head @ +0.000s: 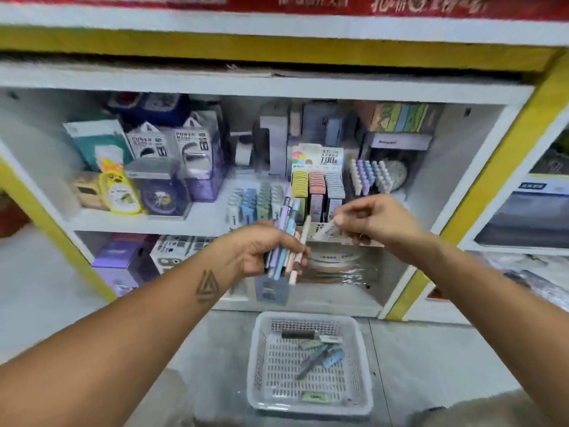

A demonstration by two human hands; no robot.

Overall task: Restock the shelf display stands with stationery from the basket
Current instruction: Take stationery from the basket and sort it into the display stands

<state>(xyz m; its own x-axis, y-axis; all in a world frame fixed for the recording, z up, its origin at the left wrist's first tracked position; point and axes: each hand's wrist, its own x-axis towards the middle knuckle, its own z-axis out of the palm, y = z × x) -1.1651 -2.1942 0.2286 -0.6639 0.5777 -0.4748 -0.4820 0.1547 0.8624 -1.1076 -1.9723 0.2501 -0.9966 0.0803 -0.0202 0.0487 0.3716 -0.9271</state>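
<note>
A: Pens [288,232], pastel bundle, clenched in left hand [261,252] in front of the shelf unit [277,84]. Right hand [374,220] pinches a small white item [331,229], too blurred to identify.

B: Basket [311,408]?

A: White, on the grey floor [431,359] below the shelves, a few pieces of stationery [321,354] in it. Display stands [318,192] sit on the middle shelf.

B: Legibility?

A: Motion blur everywhere. Top red banner [400,4] cut off.

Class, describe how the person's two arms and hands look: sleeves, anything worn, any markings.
Both forearms are bare, with no sleeves, gloves, watch or rings visible. The left forearm carries a dark tattoo of nested triangles near the wrist. The right forearm shows no markings.
</note>
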